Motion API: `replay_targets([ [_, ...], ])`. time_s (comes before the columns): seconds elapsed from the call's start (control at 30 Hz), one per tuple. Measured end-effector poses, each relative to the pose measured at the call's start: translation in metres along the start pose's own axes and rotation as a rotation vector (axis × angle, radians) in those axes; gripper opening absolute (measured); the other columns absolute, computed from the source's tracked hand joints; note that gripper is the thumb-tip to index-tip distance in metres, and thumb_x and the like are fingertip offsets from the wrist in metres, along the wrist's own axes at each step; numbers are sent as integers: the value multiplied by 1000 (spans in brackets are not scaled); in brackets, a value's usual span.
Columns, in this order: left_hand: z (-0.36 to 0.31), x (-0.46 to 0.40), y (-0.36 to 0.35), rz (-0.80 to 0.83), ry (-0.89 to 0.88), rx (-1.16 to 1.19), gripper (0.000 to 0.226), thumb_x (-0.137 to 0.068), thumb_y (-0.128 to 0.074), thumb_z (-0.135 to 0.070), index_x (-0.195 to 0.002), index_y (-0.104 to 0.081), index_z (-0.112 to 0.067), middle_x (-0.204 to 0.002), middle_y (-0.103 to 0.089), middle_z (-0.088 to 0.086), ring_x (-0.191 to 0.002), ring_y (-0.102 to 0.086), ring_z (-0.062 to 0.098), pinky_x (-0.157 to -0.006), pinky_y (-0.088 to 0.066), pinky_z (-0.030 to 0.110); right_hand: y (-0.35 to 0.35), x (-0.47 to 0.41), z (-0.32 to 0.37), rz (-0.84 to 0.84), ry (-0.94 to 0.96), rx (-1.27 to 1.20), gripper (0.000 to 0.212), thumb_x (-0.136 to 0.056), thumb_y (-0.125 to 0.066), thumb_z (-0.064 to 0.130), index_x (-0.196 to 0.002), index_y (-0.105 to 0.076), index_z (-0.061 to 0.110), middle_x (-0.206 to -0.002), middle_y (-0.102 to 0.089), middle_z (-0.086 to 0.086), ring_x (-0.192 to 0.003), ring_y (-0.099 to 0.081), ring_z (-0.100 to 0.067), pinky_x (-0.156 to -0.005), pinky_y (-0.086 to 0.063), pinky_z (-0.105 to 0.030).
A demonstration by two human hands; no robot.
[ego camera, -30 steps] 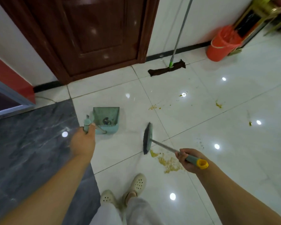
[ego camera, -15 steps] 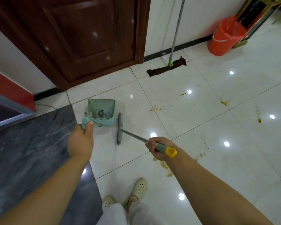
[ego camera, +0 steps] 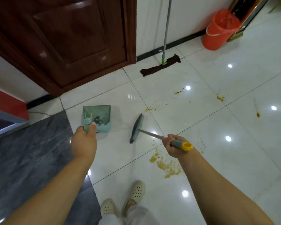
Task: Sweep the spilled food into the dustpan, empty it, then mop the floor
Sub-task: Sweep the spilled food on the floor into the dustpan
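Observation:
My left hand [ego camera: 83,142] grips the handle of a teal dustpan [ego camera: 99,116] that sits on the white tile floor with dark debris inside. My right hand [ego camera: 173,146] grips the grey, yellow-capped handle of a small broom; its dark head [ego camera: 136,128] stands on the floor to the right of the dustpan, apart from it. A patch of yellow spilled food [ego camera: 166,166] lies under my right forearm. Smaller yellow specks [ego camera: 149,109] and spots [ego camera: 220,98] are scattered further out. A mop [ego camera: 161,65] with a dark cloth head leans against the back wall.
An orange bucket [ego camera: 218,32] stands at the back right beside a gold-framed stand. A dark wooden door [ego camera: 68,41] fills the back left. Dark grey tile [ego camera: 28,150] covers the floor on the left. My feet in pale perforated shoes [ego camera: 137,191] are below.
The broom head swept left to the dustpan's mouth, then moved back right, away from it. The dustpan stayed in place in my left hand.

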State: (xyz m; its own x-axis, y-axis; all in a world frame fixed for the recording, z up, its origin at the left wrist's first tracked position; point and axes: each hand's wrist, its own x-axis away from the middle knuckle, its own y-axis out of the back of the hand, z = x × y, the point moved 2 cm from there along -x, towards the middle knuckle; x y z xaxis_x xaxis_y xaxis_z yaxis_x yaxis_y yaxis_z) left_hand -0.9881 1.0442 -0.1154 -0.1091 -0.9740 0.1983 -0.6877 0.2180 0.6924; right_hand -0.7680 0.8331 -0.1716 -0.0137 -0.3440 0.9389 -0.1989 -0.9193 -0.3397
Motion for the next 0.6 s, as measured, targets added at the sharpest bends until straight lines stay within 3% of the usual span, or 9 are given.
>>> replay_targets([
  [0.2,-25,14,-30,97,-40,1,42,-95,-46,-41,-92,-58,-1,-91,-63,20,-83,-57,33,-72,-45,37,77,41,27,-37,24,-140,32,-101,-44,20,-95,-46,-11,-43,-49,-15,-23,-45,-15,-31,-43,-17],
  [0.4,-46,27,-58,186,-113,-3,42,-95,-45,-43,-82,-55,-5,-79,-60,17,-74,-54,31,-64,-39,33,125,82,41,-101,91,-254,34,-102,-41,24,-92,-45,-8,-40,-48,-14,-22,-44,-14,-33,-42,-14],
  [0.53,-62,31,-75,261,-133,6,46,-95,-44,-47,-85,-58,-4,-82,-62,14,-76,-58,31,-66,-43,34,133,95,45,-182,314,-267,19,-101,-37,6,-85,-44,-1,-37,-56,-11,-29,-54,-11,-49,-51,-19],
  [0.6,-70,30,-83,289,-159,-4,46,-95,-44,-47,-86,-58,-4,-83,-63,14,-76,-58,30,-65,-42,33,135,96,43,-170,352,-297,21,-102,-35,6,-84,-43,0,-37,-55,-11,-28,-53,-12,-44,-49,-17],
])
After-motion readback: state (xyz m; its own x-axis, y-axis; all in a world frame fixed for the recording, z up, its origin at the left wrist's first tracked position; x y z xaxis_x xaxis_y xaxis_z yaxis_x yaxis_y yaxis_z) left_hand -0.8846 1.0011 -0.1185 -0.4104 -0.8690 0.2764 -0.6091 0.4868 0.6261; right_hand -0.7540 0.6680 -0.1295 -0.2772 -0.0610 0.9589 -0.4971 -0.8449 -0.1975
